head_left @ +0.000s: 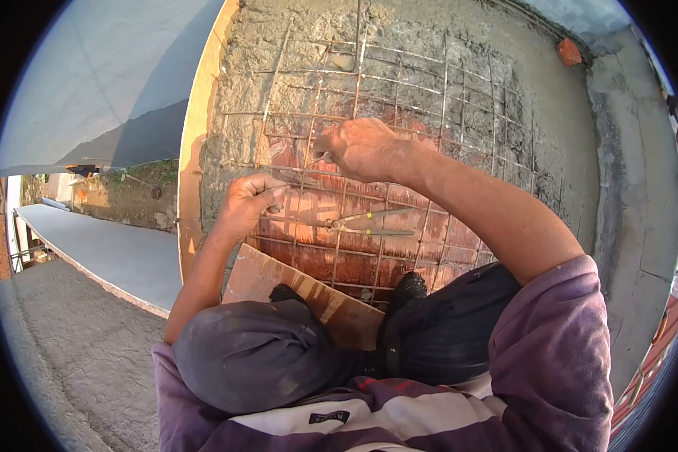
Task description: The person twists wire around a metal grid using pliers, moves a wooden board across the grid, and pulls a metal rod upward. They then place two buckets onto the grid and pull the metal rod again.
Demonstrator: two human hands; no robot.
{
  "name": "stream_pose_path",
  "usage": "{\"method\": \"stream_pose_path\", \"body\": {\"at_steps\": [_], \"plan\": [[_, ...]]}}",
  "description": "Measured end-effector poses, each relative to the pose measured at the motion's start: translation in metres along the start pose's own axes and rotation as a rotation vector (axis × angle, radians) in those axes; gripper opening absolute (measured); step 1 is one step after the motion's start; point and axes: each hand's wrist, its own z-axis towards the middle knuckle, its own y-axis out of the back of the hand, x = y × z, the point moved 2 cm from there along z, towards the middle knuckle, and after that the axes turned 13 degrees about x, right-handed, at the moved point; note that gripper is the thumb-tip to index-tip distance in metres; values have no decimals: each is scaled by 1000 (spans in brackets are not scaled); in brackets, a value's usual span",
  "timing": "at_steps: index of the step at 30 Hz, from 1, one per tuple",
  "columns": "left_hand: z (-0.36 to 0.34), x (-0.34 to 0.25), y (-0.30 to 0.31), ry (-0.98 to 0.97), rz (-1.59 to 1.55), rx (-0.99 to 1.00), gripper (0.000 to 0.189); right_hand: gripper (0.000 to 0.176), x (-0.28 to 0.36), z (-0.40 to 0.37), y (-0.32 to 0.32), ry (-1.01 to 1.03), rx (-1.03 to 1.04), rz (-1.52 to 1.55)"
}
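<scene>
My left hand point(250, 202) is closed in a pinch over the left part of a rusty rebar grid point(316, 116). A thin strand seems to run from its fingertips, too fine to make out. Up and to the right, my right hand point(363, 148) is also closed, its fingers bent down towards the bars. What lies between those fingers is hidden. A pair of pincers point(340, 224) with yellow on the handles rests across the bars below the right hand, touched by neither hand.
Wet grey concrete point(407, 30) surrounds the far bars, with reddish boards point(316, 252) under the near ones. A wooden form edge point(198, 135) runs along the left. My feet straddle a loose board point(279, 282). A brick piece point(569, 52) lies at the upper right.
</scene>
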Motion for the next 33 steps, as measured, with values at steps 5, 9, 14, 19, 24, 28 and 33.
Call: {"method": "stream_pose_path", "body": {"at_steps": [5,9,14,19,24,28,33], "plan": [[22,-1,-4,-38,80,-53,12,24,-4,-15,5,7,-12,4],[30,-25,-30,-141,-36,7,30,22,-17,-34,16,-124,-23,-50],[43,-29,-16,-164,208,-22,51,19,-38,-70,53,-248,-83,-3],[48,-69,-28,-242,487,77,32,21,-22,-87,43,-133,-53,-83],[53,-57,-45,-264,562,137,19,16,-30,-80,27,-157,-127,-72],[50,-53,-46,-284,640,-48,14,17,-34,-82,27,-72,-189,132],[44,-54,-46,-271,696,-165,9,19,-12,-78,17,-75,-120,114]]}}
